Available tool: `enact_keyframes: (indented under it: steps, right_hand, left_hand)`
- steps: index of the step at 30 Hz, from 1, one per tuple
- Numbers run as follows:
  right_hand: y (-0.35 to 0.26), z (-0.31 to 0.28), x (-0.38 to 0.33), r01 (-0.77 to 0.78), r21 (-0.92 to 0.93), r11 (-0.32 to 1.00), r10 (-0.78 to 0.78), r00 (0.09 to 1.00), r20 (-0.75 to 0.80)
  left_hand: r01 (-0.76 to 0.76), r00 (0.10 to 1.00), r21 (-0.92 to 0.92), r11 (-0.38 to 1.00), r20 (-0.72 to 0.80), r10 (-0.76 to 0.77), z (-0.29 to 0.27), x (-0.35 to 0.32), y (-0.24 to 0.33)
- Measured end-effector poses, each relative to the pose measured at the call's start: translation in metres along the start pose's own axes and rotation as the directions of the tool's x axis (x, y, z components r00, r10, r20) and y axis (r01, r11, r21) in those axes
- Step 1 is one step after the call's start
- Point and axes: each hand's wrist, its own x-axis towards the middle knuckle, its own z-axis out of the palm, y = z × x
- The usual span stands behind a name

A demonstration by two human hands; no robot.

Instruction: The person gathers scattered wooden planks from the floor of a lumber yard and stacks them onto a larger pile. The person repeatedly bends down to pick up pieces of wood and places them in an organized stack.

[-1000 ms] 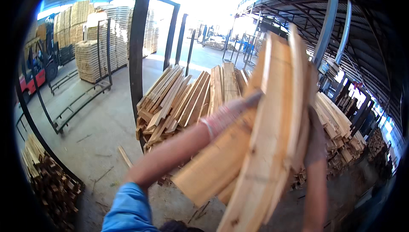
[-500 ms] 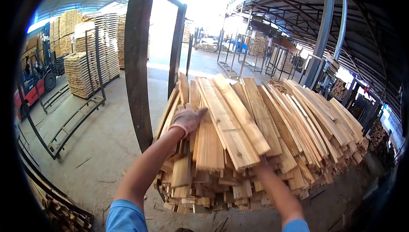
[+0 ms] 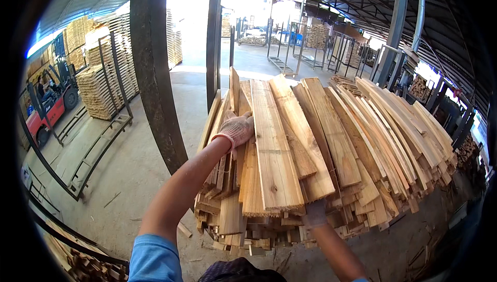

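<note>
A big stack of sawn wooden planks (image 3: pixel 331 126) lies before me. On top, a long pale plank (image 3: pixel 274 152) points away from me. My left hand (image 3: pixel 237 128), in a pale knit glove, is closed at this plank's left edge, its fingertips partly hidden. My right hand (image 3: pixel 315 215), gloved and blurred, reaches under the near plank ends, right of the long plank's near end. Its fingers are hidden beneath the wood. Another plank (image 3: pixel 303 137) with a rough edge lies slanted just to the right.
A dark steel frame post (image 3: pixel 155 75) stands just left of the stack. Farther left are an empty metal rack (image 3: pixel 101 152), tall lumber piles (image 3: pixel 98 95) and a red forklift (image 3: pixel 52 108) with a person seated. More racks (image 3: pixel 282 64) stand beyond; a steel column (image 3: pixel 396 33) rises at right.
The long top plank has turned to lie straighter away from me. My left hand has come against its left edge. My right hand remains at the near ends, and the view has shifted slightly.
</note>
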Motion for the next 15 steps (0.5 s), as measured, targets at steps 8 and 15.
enact_keyframes:
  steps: [8, 15]
  right_hand:
    - [-0.126, -0.166, -0.03, 0.083, 0.855, 0.511, 0.485, 0.794, -0.366]
    - [-0.154, -0.161, -0.015, 0.241, -0.177, 0.954, -0.299, 0.79, -0.535]
  left_hand:
    - [0.457, 0.857, -0.154, 0.876, -0.189, -0.48, -0.045, -0.024, 0.017]
    - [0.342, 0.923, -0.153, 0.927, -0.132, -0.362, -0.031, 0.004, 0.004]
